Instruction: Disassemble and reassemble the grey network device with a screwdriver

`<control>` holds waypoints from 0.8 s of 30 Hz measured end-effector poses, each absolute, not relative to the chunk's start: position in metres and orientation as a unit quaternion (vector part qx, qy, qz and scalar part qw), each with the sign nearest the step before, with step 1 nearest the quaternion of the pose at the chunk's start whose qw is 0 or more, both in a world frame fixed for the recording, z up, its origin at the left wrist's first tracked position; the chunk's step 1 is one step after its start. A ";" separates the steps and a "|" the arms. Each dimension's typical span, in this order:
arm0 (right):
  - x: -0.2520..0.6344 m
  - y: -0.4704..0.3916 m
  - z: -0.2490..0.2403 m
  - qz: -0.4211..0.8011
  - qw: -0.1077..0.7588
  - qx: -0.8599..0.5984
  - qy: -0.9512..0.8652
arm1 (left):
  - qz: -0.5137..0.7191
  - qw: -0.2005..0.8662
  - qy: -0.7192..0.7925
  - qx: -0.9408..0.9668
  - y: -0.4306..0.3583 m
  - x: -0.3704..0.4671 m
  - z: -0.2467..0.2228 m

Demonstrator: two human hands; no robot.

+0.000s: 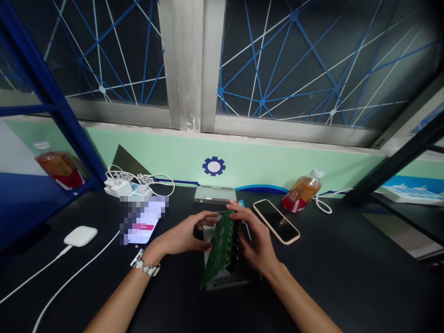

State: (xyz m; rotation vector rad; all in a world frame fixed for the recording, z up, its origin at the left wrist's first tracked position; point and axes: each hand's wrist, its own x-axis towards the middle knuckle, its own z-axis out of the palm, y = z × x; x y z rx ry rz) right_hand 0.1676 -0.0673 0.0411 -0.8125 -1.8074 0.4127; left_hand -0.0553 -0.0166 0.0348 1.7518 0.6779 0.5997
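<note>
A green circuit board point(221, 245) is tilted up on its edge above a flat grey metal plate point(227, 281) at the centre of the dark table. My right hand point(255, 236) grips the board from the right, its fingers over the top edge, and a slim dark tool with a blue end point(242, 203) lies in the same hand. On the board's left side is my left hand point(189, 233), fingers curved and thumb apart, close to the board's face; whether it touches the board is unclear. Dark components line the board's right side.
Behind the board lies a grey metal box point(215, 194). A phone point(276, 221) and a drink bottle point(302, 190) stand to the right. A lit phone point(145, 226), power strip point(126, 188), white case point(81, 236) and cables occupy the left.
</note>
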 end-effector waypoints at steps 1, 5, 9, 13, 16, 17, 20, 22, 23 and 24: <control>0.168 -0.067 0.042 0.170 0.536 -0.346 -0.751 | 0.257 0.553 0.285 0.739 -0.016 -0.056 0.035; 0.172 -0.064 0.039 0.175 0.556 -0.395 -0.710 | 0.293 0.554 0.276 0.728 -0.016 -0.057 0.039; 0.169 -0.062 0.033 0.264 0.564 -0.439 -0.647 | 0.348 0.548 0.279 0.708 -0.018 -0.057 0.048; 0.158 -0.064 0.032 0.388 0.546 -0.432 -0.603 | 0.356 0.611 0.227 0.670 -0.019 -0.054 0.047; 0.150 -0.068 0.036 0.448 0.511 -0.417 -0.604 | 0.376 0.630 0.217 0.645 -0.020 -0.048 0.040; 0.148 -0.070 0.037 0.468 0.499 -0.409 -0.604 | 0.382 0.635 0.215 0.636 -0.021 -0.045 0.037; 0.142 -0.074 0.041 0.537 0.459 -0.387 -0.593 | 0.387 0.655 0.209 0.614 -0.024 -0.036 0.032; 0.139 -0.076 0.042 0.577 0.437 -0.381 -0.575 | 0.383 0.668 0.209 0.602 -0.027 -0.030 0.030; 0.139 -0.076 0.042 0.591 0.431 -0.379 -0.566 | 0.384 0.672 0.215 0.596 -0.028 -0.028 0.030; 0.139 -0.076 0.042 0.602 0.427 -0.379 -0.558 | 0.385 0.674 0.224 0.590 -0.030 -0.026 0.030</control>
